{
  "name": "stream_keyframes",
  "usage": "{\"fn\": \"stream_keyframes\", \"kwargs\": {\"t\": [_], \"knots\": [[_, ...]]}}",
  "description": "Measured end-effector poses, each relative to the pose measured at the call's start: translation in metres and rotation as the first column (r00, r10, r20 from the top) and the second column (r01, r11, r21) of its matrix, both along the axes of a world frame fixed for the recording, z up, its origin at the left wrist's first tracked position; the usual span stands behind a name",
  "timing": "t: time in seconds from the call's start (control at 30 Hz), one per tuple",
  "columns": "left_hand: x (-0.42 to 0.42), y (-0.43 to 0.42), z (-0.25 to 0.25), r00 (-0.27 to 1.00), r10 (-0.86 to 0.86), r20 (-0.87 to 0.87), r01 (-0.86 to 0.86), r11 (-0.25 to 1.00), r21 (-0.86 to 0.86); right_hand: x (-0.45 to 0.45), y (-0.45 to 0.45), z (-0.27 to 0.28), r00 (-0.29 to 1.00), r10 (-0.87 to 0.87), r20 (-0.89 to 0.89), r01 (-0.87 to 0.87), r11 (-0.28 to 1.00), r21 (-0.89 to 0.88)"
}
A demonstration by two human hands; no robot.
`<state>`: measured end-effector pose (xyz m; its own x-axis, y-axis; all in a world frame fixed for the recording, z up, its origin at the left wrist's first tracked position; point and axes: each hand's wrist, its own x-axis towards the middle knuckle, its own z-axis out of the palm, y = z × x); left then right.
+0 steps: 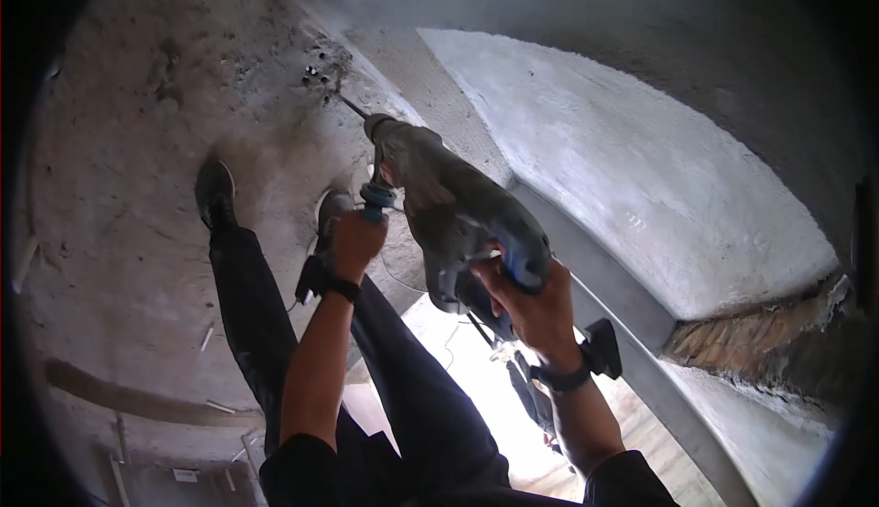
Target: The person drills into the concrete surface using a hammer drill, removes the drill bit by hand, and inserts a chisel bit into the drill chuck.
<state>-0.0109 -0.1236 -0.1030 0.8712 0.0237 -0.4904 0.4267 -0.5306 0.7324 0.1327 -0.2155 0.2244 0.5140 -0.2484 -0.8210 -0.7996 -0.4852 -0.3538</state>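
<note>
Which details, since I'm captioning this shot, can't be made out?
Head view:
Any trigger on the drill: hidden by the right hand.
Side handle: mostly covered by the left hand.
Drill bit tip: too small to tell whether it's embedded.
Marks on the pale wall: too small to read.
Bright area: lost to glare.

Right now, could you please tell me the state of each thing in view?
Drill: held in both hands; cannot tell if running.
Bit: fitted; tip near the holes, contact unclear.
Left hand: closed around the side handle.
Right hand: closed on the rear handle.
Left wristband: fastened.
Right wristband: fastened.
</note>
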Motion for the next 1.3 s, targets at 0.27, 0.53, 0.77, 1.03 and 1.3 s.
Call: {"fn": "stream_keyframes", "kwargs": {"t": [0.27,0.53,0.77,1.03,1.3], "knots": [[0.008,0.018,0.098,0.954,0.152,-0.257,-0.205,0.959,-0.196,-0.004,0.027,0.067,0.985,0.064,-0.159,-0.083,0.990,-0.114],[0.015,0.031,0.074,0.961,0.182,-0.206,-0.224,0.953,-0.203,-0.013,0.037,0.046,0.998,0.051,-0.021,-0.052,0.997,-0.059],[0.020,0.032,0.050,0.956,0.227,-0.187,-0.260,0.950,-0.173,-0.012,0.040,0.031,0.998,0.049,-0.038,-0.051,0.997,-0.054],[0.014,0.038,0.049,0.993,0.099,-0.061,-0.107,0.982,-0.158,-0.010,0.044,0.035,0.998,0.068,-0.018,-0.068,0.996,-0.058],[-0.002,0.042,0.070,0.956,0.046,-0.291,-0.105,0.976,-0.189,-0.026,0.045,0.056,0.993,-0.086,-0.081,0.080,0.993,-0.081]]}}
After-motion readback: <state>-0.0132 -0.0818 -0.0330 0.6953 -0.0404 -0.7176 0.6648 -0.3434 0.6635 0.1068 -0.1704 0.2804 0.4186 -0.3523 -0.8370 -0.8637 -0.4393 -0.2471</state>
